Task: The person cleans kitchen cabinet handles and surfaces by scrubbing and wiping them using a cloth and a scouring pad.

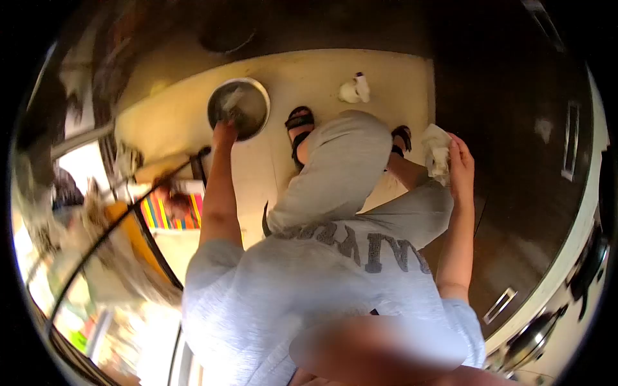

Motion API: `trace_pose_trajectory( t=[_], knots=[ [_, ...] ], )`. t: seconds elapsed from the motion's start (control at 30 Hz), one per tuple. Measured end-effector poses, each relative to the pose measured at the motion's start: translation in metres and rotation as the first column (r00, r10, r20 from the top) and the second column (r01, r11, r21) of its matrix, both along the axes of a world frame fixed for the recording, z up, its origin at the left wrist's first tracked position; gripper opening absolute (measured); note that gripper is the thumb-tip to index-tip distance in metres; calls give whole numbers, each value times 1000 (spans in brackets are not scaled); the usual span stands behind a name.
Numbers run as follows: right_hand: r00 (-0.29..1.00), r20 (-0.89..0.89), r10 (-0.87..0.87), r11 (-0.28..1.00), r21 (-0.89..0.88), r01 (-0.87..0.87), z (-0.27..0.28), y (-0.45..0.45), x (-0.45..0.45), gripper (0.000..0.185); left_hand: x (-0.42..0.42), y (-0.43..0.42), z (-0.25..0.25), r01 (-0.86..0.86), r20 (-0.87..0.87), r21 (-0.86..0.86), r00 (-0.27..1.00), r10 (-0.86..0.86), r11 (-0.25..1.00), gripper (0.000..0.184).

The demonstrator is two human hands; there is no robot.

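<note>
On the left, my left hand point(225, 131) reaches over the near rim of a round metal basin point(262, 90) on the floor. Its fingers are dim and blurred inside, close to a pale cloth-like piece point(234, 98), and I cannot tell if they grip it. My right hand point(461, 166) is closed on a crumpled white cloth or wipe point(438, 149), held out beside my right knee in front of dark cabinet doors. A white spray bottle point(355, 90) with a purple part stands or lies on the floor beyond my feet.
Dark cabinets point(515, 193) with metal handles run along the right, with pans point(534, 338) on the counter above. To the left are a thin black rail point(106, 231), a colourful striped item point(168, 211) and plastic bags point(106, 248). My sandalled feet point(300, 132) rest on the pale floor.
</note>
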State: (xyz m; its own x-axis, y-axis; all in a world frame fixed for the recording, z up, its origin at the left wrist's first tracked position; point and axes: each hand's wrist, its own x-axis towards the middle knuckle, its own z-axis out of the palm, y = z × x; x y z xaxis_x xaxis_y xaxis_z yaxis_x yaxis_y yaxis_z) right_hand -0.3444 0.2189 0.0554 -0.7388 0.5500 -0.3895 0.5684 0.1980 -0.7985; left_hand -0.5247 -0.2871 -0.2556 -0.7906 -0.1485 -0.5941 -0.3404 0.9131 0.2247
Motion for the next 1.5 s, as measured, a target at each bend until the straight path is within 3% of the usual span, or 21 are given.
trace_pose_trajectory(
  t=[0.03,0.1,0.13,0.2,0.23,0.27,0.3,0.47,0.57,0.77,0.83,0.9,0.93,0.97,1.0,1.03,1.07,1.13,1.2,1.3,1.5],
  knots=[
    [999,-6,-32,999,-7,32,1,-5,5,30,5,-4,5,85,-50,114,996,-80,990,33],
    [996,21,-89,996,31,88,0,3,23,30,0,-30,-74,455,-174,-9,876,-450,890,42],
    [993,15,-118,990,78,116,7,-5,24,29,-1,-46,-124,714,-243,-256,605,-758,652,48],
    [988,21,-154,980,131,150,12,-8,36,29,-19,-64,-207,650,-212,-748,-43,-976,134,63],
    [990,45,-136,988,86,132,15,-8,42,29,-16,-51,-192,672,-301,-298,608,-735,678,69],
    [985,31,-169,984,61,167,16,-15,39,28,-17,-31,-163,223,40,156,972,-232,962,77],
    [980,10,-199,980,28,199,18,-18,40,28,-18,6,-90,12,245,-60,970,3,998,76],
    [954,41,-296,953,-58,298,28,-32,43,27,6,2,-164,502,-1,-300,850,-526,811,66],
    [964,20,-267,963,-34,267,28,-36,42,26,-4,35,-107,490,173,-168,869,-464,855,62],
    [970,-14,-241,968,-72,240,28,-38,36,26,2,51,-40,191,74,-215,981,-179,958,57],
    [971,-39,-237,968,-93,232,26,-41,36,26,3,21,-72,300,41,-221,954,-298,928,55],
    [968,-52,-245,965,-106,239,21,-45,37,26,-2,1,-75,45,-80,160,996,-33,986,54],
    [966,-51,-253,963,-113,246,17,-47,39,25,-2,-11,-73,-238,-53,530,949,312,814,53],
    [966,-48,-254,961,-121,247,14,-49,38,25,0,-25,-69,-422,97,796,797,596,435,52],
    [968,-55,-246,965,-111,239,11,-50,38,25,2,-24,-36,-450,165,824,772,613,345,47],
    [970,-59,-234,968,-104,228,9,-50,39,25,-3,5,37,-691,309,689,552,774,217,46],
    [975,-58,-215,973,-101,208,8,-49,39,25,-4,8,59,-618,463,786,609,644,19,47],
    [965,-82,-249,961,-145,236,6,-49,39,25,-6,-17,37,-620,744,655,425,516,-433,48],
    [974,-97,-207,974,-116,195,4,-47,37,28,-4,-17,54,-540,786,614,352,509,-575,50],
    [964,-101,-246,951,-217,220,20,-60,29,29,-3,-10,72,-555,742,665,412,529,-500,65],
    [948,-121,-293,935,-243,258,17,-61,35,28,-12,-3,71,-354,442,896,681,584,-267,29]
  ],
)
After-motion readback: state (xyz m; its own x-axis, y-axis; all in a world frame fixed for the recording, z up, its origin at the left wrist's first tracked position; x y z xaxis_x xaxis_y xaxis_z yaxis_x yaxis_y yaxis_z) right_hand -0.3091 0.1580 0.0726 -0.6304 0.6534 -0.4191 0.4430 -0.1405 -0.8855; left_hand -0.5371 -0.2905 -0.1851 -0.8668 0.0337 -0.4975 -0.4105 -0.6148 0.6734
